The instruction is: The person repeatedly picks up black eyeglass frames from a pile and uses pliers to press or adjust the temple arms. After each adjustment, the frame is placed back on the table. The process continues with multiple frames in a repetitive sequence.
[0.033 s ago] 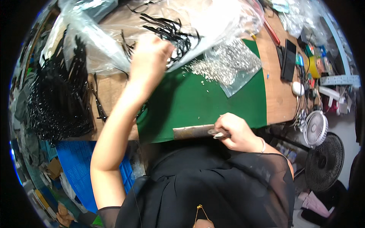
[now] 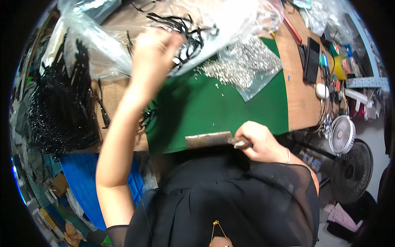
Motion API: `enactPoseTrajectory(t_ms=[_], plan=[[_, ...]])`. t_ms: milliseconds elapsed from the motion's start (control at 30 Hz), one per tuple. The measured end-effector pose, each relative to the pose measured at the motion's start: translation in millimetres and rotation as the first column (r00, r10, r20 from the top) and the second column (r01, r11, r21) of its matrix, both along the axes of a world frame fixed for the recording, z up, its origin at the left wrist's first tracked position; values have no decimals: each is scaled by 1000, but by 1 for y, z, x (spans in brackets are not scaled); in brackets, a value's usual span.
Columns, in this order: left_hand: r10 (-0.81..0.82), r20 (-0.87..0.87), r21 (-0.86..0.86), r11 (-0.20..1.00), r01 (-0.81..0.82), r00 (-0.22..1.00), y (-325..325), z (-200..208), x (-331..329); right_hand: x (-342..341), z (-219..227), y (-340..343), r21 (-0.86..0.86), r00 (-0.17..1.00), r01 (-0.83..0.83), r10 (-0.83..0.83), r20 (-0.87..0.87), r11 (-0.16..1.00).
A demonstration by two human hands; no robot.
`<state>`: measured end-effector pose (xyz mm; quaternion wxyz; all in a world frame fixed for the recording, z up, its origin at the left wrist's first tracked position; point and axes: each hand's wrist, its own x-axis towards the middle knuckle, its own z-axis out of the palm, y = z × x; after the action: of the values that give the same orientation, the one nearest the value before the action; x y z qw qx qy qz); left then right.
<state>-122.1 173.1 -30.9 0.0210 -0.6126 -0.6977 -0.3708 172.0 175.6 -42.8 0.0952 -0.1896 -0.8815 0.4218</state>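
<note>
My left hand [image 2: 152, 53] is over the black strips [image 2: 187, 43] at the far side of the table, beside a clear plastic sheet or bag [image 2: 96, 39]. Its fingers are curled but smeared by motion, so any grip is unclear. Near the front edge, my right hand [image 2: 261, 142] is closed on a small dark tool with a pale metal tip [image 2: 242, 143]; its exact kind is hidden by the fingers. The tip is beside a flat, worn metal bar [image 2: 209, 140] on the green mat [image 2: 197, 107]. Small silvery pieces [image 2: 230, 73] spill from a clear bag [image 2: 261, 61].
A large bundle of glossy black strips [image 2: 61, 107] hangs over the table's left edge, above a blue plastic crate [image 2: 84, 181]. To the right are a black phone [image 2: 312, 61], a red-handled tool [image 2: 292, 26], cables, a white fan [image 2: 342, 133] and a black fan [image 2: 352, 171].
My left hand has shifted slightly left and away from me over the black strips. My right hand stays by the metal bar with the tool. The whole view has moved a little.
</note>
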Motion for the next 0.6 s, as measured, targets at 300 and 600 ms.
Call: enactPoseTrajectory(t_ms=[300,600], plan=[[-450,879,475,792,384,-159,-54,98,22,-10,-15,8,41,981,42,-49,186,998],[37,992,-46,996,75,119,-162,37,111,-42,-42,1,214,990,1,-31,138,977]])
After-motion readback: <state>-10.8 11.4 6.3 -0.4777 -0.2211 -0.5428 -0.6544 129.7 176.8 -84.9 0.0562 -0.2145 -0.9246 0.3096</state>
